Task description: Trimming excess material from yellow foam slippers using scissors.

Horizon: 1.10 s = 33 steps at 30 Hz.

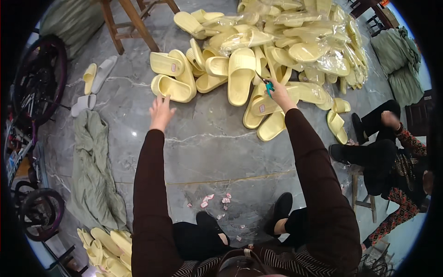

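My left hand (161,114) reaches forward with its fingers spread, holding nothing. Its fingertips are at the near edge of a pale yellow slipper (173,88); whether they touch it I cannot tell. Another slipper (166,63), sole up with a small label, lies just beyond. In my right hand (282,95) is a pair of scissors (269,87) with teal handles, the dark blades pointing away to the upper left. Beside those blades rests a ribbed-strap slipper (241,76). A slipper with a label on its sole (263,108) lies below the scissors.
Beyond is a heap of yellow slippers in clear plastic (309,51). A wooden stool (134,25) stands far left, near a bicycle (39,83). Green-grey cloth (94,161) lies at left. Paper scraps (206,199) dot the floor by my feet. Another person (401,161) sits at right.
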### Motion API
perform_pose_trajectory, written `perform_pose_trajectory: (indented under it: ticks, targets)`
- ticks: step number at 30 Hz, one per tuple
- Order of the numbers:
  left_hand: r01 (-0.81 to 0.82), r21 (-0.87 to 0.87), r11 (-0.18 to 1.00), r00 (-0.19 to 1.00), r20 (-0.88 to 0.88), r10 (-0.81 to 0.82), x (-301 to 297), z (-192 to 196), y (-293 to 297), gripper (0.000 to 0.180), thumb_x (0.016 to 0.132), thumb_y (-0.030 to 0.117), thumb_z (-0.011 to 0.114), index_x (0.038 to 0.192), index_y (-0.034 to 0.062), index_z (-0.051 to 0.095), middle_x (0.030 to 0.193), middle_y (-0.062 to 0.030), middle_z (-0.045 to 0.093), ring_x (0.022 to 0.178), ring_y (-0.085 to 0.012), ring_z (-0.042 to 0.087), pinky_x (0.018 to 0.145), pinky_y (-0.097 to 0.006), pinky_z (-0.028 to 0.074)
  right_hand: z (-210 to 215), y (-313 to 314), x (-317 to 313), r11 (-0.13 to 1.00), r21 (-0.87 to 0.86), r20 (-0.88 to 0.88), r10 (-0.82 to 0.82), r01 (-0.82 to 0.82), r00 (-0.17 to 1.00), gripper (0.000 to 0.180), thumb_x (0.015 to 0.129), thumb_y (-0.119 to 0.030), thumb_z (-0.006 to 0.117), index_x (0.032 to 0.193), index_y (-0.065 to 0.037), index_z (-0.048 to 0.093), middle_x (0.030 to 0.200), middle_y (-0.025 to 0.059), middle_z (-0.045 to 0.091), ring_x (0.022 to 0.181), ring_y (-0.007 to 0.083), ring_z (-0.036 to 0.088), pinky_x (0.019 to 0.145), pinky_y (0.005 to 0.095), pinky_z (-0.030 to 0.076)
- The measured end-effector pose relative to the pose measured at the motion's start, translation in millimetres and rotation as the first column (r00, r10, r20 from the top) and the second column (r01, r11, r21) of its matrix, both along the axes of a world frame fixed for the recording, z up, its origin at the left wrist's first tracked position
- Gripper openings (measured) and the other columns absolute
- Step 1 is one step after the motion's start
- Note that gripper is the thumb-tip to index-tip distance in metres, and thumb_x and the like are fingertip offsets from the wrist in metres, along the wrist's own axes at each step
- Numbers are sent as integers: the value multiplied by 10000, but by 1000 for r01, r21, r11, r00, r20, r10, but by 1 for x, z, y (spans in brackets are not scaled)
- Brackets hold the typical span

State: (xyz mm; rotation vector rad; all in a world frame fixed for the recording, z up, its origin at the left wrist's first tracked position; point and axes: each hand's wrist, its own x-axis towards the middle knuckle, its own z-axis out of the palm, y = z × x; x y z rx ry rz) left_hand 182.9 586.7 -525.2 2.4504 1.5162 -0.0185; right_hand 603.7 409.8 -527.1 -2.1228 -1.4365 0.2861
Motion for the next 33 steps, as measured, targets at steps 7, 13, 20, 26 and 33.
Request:
perform_pose_trajectory:
  ticks: [7,13,20,26,33]
  targets:
    - [208,32,978,953,-232,-195,71,-18,16,781,662,254,727,1321,282,310,1370,-152,249,1071,-433,456,837,-521,405,-68,-34,-28,986,-88,-124,-149,139,981,452,730,-179,671,1135,-118,480,862,198,600,838,343,597,716,397,460]
    - [133,74,988,981,-151,-121,81,-58,15,706,673,154,675,1293,153,337,1323,-244,280,857,-415,552,750,-445,466,-56,-60,-64,970,-182,-231,-202,162,952,476,746,-212,674,1161,-121,460,893,203,594,853,341,592,724,378,457]
    - [573,197,795,814,-251,-525,11,-81,-108,573,656,75,597,1190,5,402,1243,-334,363,851,-387,540,773,-460,449,-63,-150,-141,977,-118,-306,-206,177,929,455,767,-144,637,1172,-80,440,917,214,586,873,387,568,740,388,453]
    - [829,139,541,525,139,-840,-8,-27,-251,397,697,109,575,1073,7,497,1117,-319,474,890,-385,547,800,-486,444,-67,-244,-185,855,-49,-536,-458,516,709,436,791,-38,585,1197,-48,426,939,122,583,852,202,571,745,309,457]
    - [439,112,891,670,620,-408,63,14,-60,254,730,124,582,953,7,545,887,-174,548,836,-332,539,712,-437,432,-44,-215,-53,673,244,-171,-679,698,714,399,836,-62,548,1203,14,412,935,94,565,847,150,534,765,268,430]
